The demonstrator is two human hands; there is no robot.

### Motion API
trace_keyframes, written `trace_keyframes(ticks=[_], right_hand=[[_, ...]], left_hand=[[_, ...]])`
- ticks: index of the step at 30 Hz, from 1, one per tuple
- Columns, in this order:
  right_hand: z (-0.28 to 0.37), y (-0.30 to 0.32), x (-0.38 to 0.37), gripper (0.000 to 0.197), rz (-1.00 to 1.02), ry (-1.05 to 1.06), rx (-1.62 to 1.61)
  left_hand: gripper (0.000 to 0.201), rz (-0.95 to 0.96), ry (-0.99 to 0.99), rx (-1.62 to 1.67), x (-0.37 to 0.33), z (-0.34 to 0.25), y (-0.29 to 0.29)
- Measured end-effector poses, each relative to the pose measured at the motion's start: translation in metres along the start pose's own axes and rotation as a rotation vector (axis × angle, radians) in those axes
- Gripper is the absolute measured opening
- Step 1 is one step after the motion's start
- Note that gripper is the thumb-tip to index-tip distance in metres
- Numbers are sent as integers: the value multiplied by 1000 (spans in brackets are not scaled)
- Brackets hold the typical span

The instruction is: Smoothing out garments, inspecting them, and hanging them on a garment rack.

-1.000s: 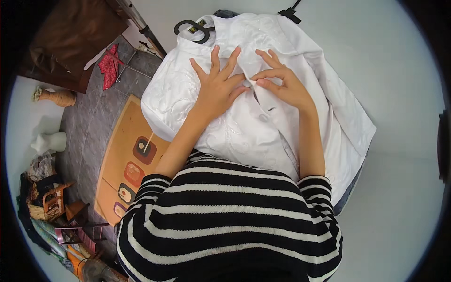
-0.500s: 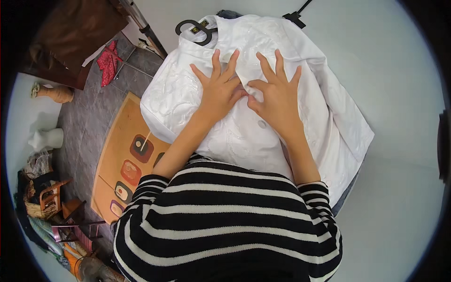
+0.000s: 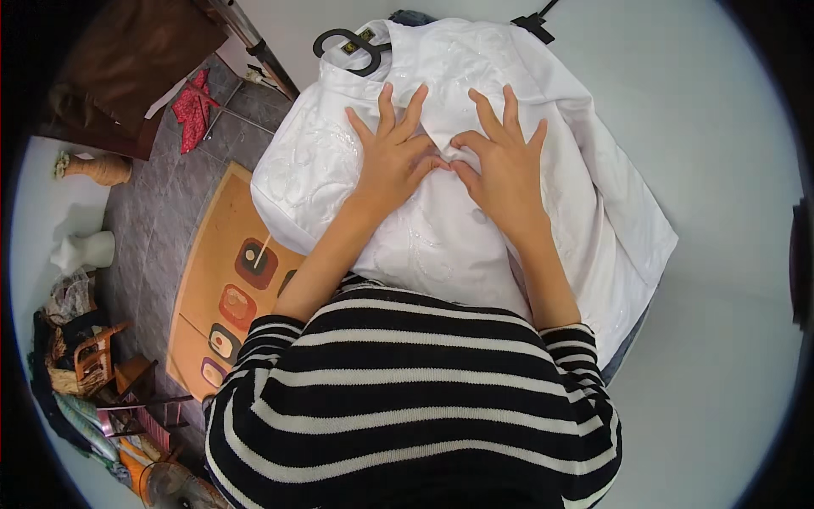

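Observation:
A white long-sleeved shirt (image 3: 424, 229) with shiny embroidered patterns lies spread in front of me, its collar at the far side. A black hanger (image 3: 367, 53) pokes out through the neck opening. My left hand (image 3: 392, 157) pinches the shirt's front edge between thumb and forefinger, the other fingers fanned out. Facing it, my right hand (image 3: 509, 170) pinches the same edge in the same way. The fingertips of both hands nearly meet at the middle of the shirt front. Whatever small part lies between them is hidden by the fingers.
Beneath the shirt, dark blue cloth (image 3: 413, 17) shows at its edge. A metal pole (image 3: 254, 47) stands at the far left. On the floor are a tan patterned mat (image 3: 203, 288), a red cloth (image 3: 192, 110) and a fan (image 3: 174, 488). A vase (image 3: 102, 168) is farther left.
Both thumbs and forefingers have drawn closer together at the shirt's front edge. The right hand's forefinger is bent more. The button seen below the hands before no longer shows clearly.

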State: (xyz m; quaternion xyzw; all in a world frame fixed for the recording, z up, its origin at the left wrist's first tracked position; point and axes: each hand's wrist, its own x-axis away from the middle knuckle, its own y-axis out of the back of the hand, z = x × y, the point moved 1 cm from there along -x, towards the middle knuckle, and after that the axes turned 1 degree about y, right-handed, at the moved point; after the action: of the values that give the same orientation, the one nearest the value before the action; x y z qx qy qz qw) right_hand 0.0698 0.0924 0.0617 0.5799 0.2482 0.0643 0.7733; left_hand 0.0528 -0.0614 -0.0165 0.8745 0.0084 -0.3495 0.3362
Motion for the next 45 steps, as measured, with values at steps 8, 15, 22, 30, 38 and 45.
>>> trace_keyframes(ticks=[8, 15, 22, 30, 38, 45], right_hand=[[-12, -8, -3, 15, 58, -7, -123], [-11, -12, -1, 15, 42, -22, -159], [-6, -14, 0, 15, 29, -44, -127], [-2, -12, 0, 14, -16, 7, 131], [-17, -24, -1, 7, -77, 54, 109], [-20, -34, 4, 9, -200, 55, 113]], left_hand=[[21, -35, 19, -12, -2, -2, 4], [23, -2, 33, -45, -2, -8, 2], [12, 34, 28, -59, -4, -4, 4], [11, 38, 1, -102, -4, -3, 5], [7, 2, 34, 8, -5, -2, 2], [9, 11, 19, 48, -9, 1, 1]])
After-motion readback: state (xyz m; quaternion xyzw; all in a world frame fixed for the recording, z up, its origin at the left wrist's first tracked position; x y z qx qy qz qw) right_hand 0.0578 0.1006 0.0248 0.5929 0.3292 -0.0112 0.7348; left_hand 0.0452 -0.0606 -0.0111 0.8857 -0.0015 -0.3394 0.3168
